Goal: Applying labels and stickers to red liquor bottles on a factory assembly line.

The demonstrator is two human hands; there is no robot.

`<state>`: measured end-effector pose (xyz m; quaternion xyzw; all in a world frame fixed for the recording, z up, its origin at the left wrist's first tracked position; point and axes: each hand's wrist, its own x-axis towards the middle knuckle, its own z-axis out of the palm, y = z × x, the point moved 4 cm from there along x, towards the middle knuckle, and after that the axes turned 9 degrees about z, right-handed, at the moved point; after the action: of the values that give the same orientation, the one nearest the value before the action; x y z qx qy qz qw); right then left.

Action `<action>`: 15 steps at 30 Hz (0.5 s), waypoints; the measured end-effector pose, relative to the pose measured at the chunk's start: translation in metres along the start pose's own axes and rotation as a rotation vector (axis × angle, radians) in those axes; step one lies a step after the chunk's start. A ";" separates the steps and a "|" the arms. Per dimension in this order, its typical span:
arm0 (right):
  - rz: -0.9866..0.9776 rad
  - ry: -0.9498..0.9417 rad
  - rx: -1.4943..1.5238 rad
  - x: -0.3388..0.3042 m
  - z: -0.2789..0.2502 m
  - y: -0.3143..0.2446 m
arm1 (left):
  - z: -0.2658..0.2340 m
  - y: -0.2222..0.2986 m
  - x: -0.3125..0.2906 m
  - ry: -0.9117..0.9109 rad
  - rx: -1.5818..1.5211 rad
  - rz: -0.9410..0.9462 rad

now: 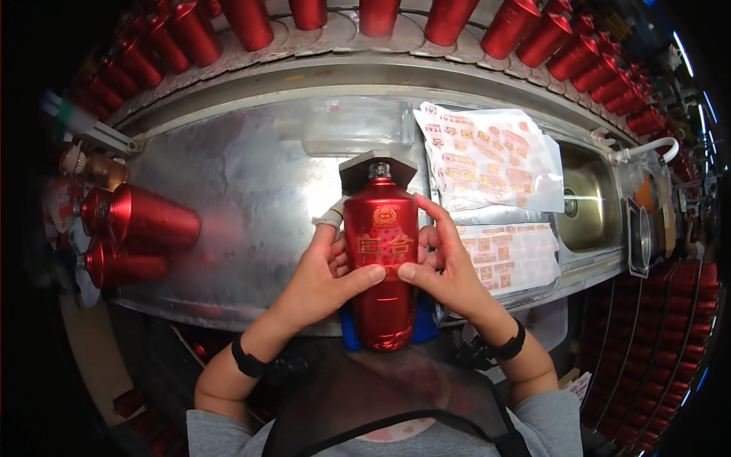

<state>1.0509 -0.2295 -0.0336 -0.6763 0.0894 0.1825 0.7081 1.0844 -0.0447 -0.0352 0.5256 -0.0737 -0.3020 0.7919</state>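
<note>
A glossy red bottle [386, 305] with gold lettering and a gold emblem lies between my two hands, its clear glass neck pointing away from me. My left hand [324, 263] holds its left side, the thumb pressed on the front below the lettering. A pale wrap covers one left fingertip. My right hand [449, 266] grips the opposite side, thumb also on the front. Under the bottle's neck sits a dark angular block [354, 174]. Blue material [350, 331] shows beneath the bottle's base.
Three red bottles [156, 217] lie on the metal worktop [228, 167] at left. Printed decal sheets [495, 160] are stacked at right, with more sheets [512, 259] in a tray nearer me. A sink [590, 202] is beyond them. Red bottles [378, 17] stand along a conveyor [327, 34] at the back.
</note>
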 end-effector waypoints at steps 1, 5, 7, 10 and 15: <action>0.017 -0.007 0.045 0.001 -0.001 0.001 | 0.001 0.002 0.001 0.020 0.050 0.015; 0.041 0.025 -0.062 0.004 -0.004 -0.001 | 0.007 0.004 0.004 0.076 0.107 0.028; 0.011 0.028 -0.009 0.004 -0.002 -0.002 | 0.006 0.005 0.004 0.066 0.110 0.021; 0.025 0.011 0.061 0.006 -0.006 0.002 | 0.001 0.000 0.003 0.055 0.106 0.017; 0.055 0.020 0.090 0.011 -0.003 -0.005 | -0.004 -0.002 0.006 0.121 -0.122 0.078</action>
<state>1.0635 -0.2311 -0.0333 -0.6430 0.1231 0.1908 0.7315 1.0902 -0.0459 -0.0398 0.4902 -0.0277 -0.2425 0.8367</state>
